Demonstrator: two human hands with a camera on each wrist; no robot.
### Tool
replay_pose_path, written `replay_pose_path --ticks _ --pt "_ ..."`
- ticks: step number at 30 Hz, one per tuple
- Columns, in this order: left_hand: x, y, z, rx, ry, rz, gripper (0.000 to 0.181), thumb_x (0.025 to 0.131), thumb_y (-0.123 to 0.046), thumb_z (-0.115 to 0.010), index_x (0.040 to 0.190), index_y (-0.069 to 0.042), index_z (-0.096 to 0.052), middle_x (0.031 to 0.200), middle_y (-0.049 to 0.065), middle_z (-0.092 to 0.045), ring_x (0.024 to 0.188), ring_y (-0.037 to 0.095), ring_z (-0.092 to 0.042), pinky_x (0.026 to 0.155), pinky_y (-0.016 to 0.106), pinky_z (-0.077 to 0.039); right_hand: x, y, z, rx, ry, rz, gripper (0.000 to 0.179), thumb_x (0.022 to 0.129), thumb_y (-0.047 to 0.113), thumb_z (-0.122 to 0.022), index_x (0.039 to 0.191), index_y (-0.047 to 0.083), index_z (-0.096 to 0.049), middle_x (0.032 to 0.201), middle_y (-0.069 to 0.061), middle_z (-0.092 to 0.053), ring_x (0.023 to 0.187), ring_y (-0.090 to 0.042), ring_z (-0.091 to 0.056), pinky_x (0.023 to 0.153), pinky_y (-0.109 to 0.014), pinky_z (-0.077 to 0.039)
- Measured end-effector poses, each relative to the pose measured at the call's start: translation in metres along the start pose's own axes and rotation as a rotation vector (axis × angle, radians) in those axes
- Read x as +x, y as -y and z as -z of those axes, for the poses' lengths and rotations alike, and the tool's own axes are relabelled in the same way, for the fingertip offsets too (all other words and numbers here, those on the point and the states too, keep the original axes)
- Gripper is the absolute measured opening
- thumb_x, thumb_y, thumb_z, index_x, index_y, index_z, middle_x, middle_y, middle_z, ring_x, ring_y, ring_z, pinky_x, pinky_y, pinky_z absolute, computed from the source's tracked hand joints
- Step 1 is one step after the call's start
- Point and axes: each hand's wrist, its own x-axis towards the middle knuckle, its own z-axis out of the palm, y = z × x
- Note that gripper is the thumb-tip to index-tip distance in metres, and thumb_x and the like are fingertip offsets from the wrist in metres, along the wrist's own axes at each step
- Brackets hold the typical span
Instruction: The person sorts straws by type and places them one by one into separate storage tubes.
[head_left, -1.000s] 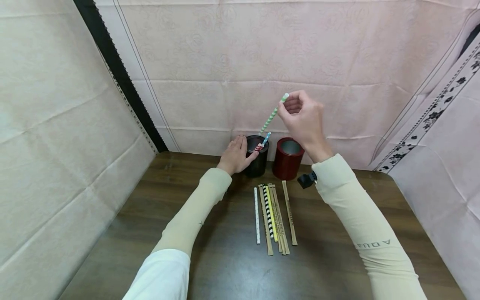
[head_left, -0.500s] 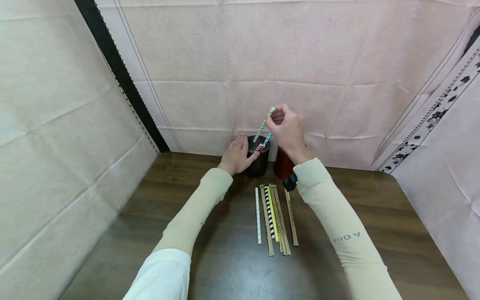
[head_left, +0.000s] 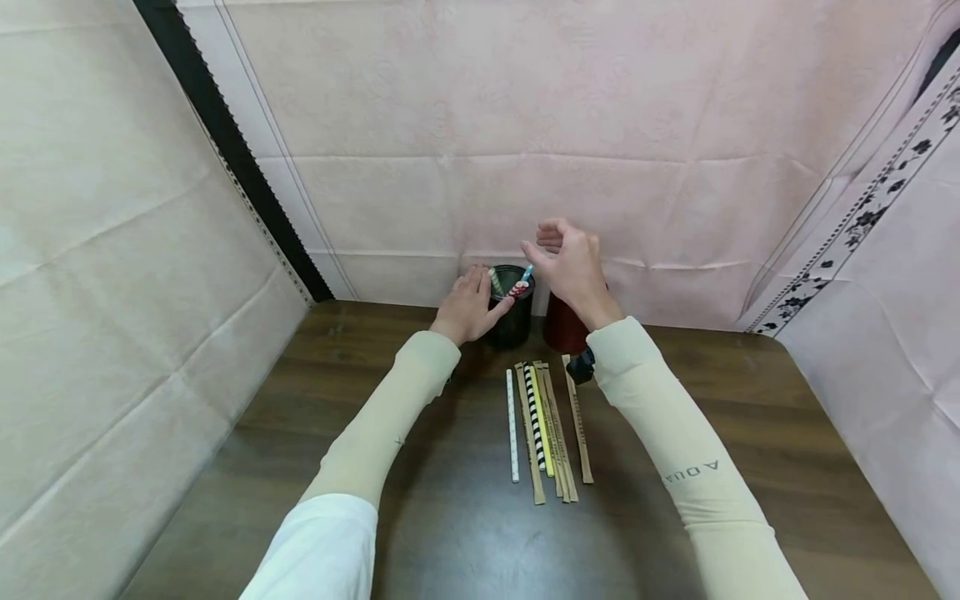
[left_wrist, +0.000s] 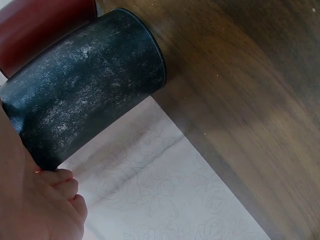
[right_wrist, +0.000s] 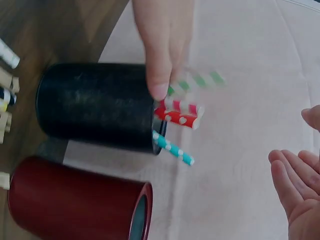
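My left hand holds the black cup at its upper left side, thumb near the rim. Inside the cup stand a green-and-white striped straw, a red dotted straw, a red-and-white striped straw and a blue dotted straw. The green one leans toward the left hand and looks blurred. My right hand hovers to the right of the cup's mouth, fingers parted, nothing between them. Below that hand, partly hidden by it, is a dark red cup.
In front of the cups, straws lie side by side on the wooden table: a white one, a black-and-white striped one, a yellow one and several in brown paper wrappers. Pale cloth walls enclose the table.
The right hand moved left and down to the black cup with the green striped straw, then let go of it. The straw dropped in and leans left. The left hand stayed on the cup.
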Motion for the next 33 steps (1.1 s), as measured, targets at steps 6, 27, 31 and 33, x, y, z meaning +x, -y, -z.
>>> replay_pose_path --ticks 6,27,31,33 --pt "0.000 0.002 -0.001 -0.002 0.007 -0.008 0.093 0.108 -0.068 -0.026 0.166 0.005 -0.019 0.176 0.019 -0.019 0.166 0.031 -0.015 0.136 0.041 -0.016 -0.004 -0.005 0.005 -0.022 -0.019 0.016 0.038 0.098 0.021 -0.078 0.123 -0.005 -0.070 0.117 -0.025 -0.077 0.106 -0.036 -0.077 0.096 -0.044 -0.063" --pt "0.000 0.002 0.003 0.022 0.024 -0.013 0.094 0.108 -0.069 -0.021 0.167 0.004 -0.016 0.177 0.019 -0.015 0.167 0.030 -0.011 0.136 0.041 -0.014 -0.048 -0.013 0.001 -0.270 0.379 -0.059 0.033 0.099 0.025 -0.075 0.114 -0.005 -0.073 0.105 -0.017 -0.081 0.097 -0.029 -0.079 0.088 -0.046 -0.064" --pt "0.000 0.003 0.001 0.029 0.026 -0.016 0.093 0.108 -0.069 -0.020 0.167 0.004 -0.017 0.178 0.018 -0.014 0.167 0.030 -0.009 0.136 0.041 -0.013 -0.055 -0.017 -0.007 -0.287 0.469 -0.091 0.035 0.098 0.025 -0.077 0.116 -0.004 -0.073 0.108 -0.018 -0.081 0.098 -0.029 -0.079 0.088 -0.046 -0.064" --pt "0.000 0.003 0.001 0.034 0.026 -0.018 0.093 0.109 -0.069 -0.020 0.166 0.004 -0.019 0.178 0.018 -0.014 0.167 0.030 -0.009 0.136 0.041 -0.013 -0.059 -0.019 -0.011 -0.295 0.509 -0.112 0.036 0.098 0.025 -0.077 0.117 -0.005 -0.073 0.110 -0.019 -0.080 0.099 -0.029 -0.079 0.089 -0.046 -0.064"
